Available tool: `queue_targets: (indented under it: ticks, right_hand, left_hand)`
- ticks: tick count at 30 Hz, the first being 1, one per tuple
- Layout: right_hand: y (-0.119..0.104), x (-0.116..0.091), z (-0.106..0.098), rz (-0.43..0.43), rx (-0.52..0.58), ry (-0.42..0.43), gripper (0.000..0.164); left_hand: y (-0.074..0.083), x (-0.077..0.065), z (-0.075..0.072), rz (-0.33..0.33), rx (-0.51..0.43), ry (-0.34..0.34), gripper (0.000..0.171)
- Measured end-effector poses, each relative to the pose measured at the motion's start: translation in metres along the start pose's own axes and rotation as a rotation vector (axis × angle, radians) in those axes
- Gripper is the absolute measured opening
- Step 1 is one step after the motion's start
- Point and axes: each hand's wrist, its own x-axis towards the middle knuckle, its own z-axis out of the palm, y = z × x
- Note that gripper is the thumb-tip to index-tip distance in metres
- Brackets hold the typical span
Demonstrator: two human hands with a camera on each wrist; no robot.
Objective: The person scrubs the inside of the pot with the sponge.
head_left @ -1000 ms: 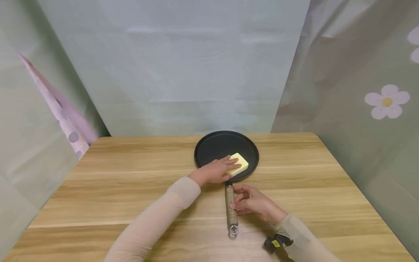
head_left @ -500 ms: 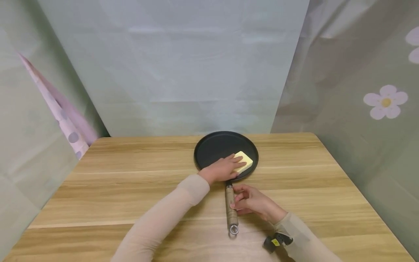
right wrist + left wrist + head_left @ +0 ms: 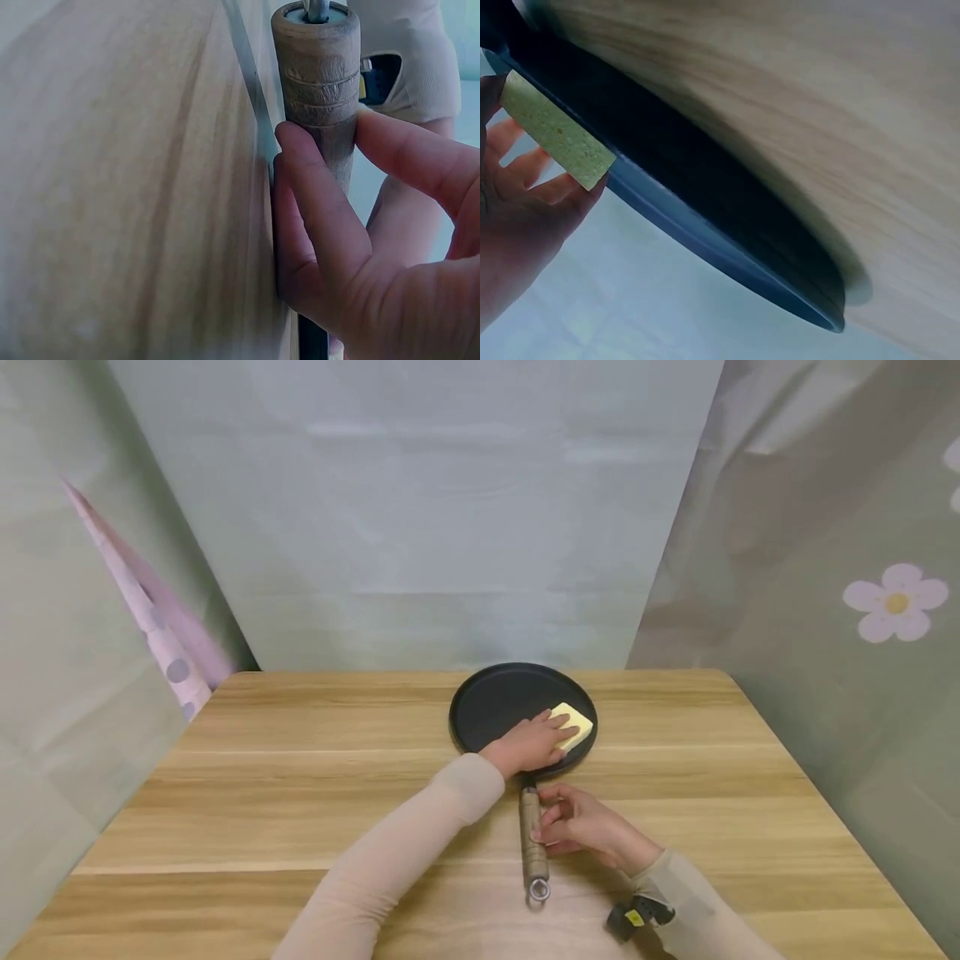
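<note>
Left hand (image 3: 528, 743) grips a yellow sponge (image 3: 575, 718) on the right side of a black frying pan (image 3: 495, 702). On the near side, right hand (image 3: 592, 831) pinches the handle (image 3: 534, 856). Wiping appears in hand; the next stroke likely calls for a steady handle.

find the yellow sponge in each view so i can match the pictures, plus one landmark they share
Head: yellow sponge right of centre, on the black frying pan, under the left hand.
Left wrist: sponge at upper left, between hand and pan.
Right wrist: sponge not in it.
Shared landmark: the wood-grain tabletop, in all three.
</note>
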Motion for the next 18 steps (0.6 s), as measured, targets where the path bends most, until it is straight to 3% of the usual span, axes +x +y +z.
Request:
queue_targets:
  ticks: [12, 18]
  right_hand:
    - [-0.001, 0.001, 0.000, 0.006, -0.009, 0.005, 0.062]
    - [-0.001, 0.000, 0.001, 0.005, -0.002, -0.001, 0.061]
  left_hand:
    - [0.006, 0.016, 0.001, -0.064, 0.075, 0.031, 0.051]
    - [0.005, 0.023, -0.001, -0.089, 0.070, 0.029, 0.052]
